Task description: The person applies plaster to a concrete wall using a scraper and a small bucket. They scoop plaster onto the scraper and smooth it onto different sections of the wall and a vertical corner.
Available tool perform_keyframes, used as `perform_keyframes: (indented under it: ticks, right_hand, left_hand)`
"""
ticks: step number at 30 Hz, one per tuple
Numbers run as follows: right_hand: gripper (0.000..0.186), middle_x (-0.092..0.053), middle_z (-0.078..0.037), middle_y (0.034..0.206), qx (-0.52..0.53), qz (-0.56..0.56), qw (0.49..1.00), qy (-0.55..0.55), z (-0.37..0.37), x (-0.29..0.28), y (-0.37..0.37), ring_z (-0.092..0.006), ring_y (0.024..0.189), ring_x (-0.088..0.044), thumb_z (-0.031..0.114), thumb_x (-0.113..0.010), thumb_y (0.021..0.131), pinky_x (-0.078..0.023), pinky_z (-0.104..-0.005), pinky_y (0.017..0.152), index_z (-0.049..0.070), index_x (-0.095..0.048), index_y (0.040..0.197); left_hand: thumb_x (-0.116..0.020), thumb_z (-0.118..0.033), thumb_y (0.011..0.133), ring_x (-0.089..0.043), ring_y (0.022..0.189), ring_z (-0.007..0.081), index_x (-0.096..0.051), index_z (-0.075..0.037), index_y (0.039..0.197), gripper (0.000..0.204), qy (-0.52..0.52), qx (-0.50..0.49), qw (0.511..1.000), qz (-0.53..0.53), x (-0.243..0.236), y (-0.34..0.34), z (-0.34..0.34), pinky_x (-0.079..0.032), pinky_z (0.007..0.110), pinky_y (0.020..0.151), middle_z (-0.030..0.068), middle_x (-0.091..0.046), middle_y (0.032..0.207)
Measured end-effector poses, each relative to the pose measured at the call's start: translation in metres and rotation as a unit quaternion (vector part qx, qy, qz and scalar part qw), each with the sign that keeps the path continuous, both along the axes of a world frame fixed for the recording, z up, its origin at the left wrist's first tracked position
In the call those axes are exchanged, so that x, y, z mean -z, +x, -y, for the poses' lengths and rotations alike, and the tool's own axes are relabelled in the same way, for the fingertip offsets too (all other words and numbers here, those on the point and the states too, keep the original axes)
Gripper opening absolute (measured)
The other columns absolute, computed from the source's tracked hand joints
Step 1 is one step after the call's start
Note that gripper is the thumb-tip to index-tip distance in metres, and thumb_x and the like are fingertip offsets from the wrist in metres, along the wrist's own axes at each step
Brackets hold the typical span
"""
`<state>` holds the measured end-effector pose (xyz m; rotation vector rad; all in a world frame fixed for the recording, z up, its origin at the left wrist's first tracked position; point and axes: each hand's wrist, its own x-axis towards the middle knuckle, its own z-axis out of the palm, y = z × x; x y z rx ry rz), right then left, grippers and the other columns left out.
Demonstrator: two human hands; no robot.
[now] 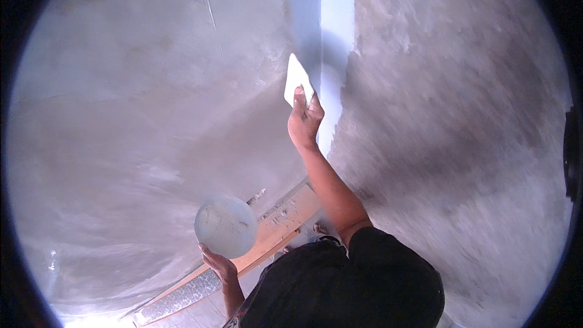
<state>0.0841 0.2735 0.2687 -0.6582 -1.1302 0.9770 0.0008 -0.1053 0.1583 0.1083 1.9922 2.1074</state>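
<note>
Black shirt [358,279], cut off below. Right hand [305,121] grasps white scraper [296,77] beside pale corner strip [333,97]; left hand [218,263] grasps round plate [226,231], underside hidden from us; wall [237,140] lies open between them.

The scraper [296,75] is plain white, the round disc [226,228] pale grey-green with darker smudges. The corner strip [337,9] is bluish white, the walls [437,73] mottled grey-brown, the shirt [364,279] black; the plank [306,203], small here, seems orange-brown with pale specks.
</note>
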Motion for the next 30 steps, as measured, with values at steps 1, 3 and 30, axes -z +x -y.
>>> perform_keyframes:
  ticks: [1, 3, 30]
  right_hand:
    - [0.032, -0.063, -0.019, 0.098, 0.006, -0.034, 0.999, -0.032, 0.000, -0.008, -0.013, -0.0243, 0.090, -0.062, 0.018, -0.048, 0.098, -0.049, -0.0364, 0.081, -0.009, -0.055, 0.114]
    - [0.036, -0.063, -0.021, 0.097, 0.037, 0.002, 0.998, -0.050, 0.008, -0.020, -0.030, -0.0263, 0.091, -0.062, 0.021, -0.046, 0.099, -0.049, -0.0378, 0.082, -0.011, -0.054, 0.114]
    - [0.027, -0.065, -0.020, 0.102, 0.133, 0.246, 0.752, 0.597, -0.090, -0.331, -0.004, -0.0380, 0.097, -0.059, 0.016, -0.052, 0.090, -0.047, -0.0437, 0.087, 0.002, -0.065, 0.108]
  left_hand:
    - [-0.032, -0.049, 0.099, -0.050, 0.111, 0.0282, -0.045, 0.006, 0.127, 0.063, -0.002, -0.010, 1.000, 0.006, 0.001, -0.001, 0.002, -0.038, 0.041, 0.096, 0.0184, -0.052, 0.122]
    - [-0.032, -0.050, 0.099, -0.049, 0.113, 0.0289, -0.044, 0.006, 0.129, 0.064, -0.005, -0.027, 0.999, 0.020, 0.008, -0.002, 0.003, -0.038, 0.041, 0.097, 0.0190, -0.051, 0.124]
    - [-0.033, -0.049, 0.099, -0.047, 0.115, 0.0273, -0.042, 0.003, 0.132, 0.062, 0.022, -0.078, 0.997, 0.008, 0.054, -0.014, 0.016, -0.038, 0.042, 0.098, 0.0168, -0.049, 0.125]
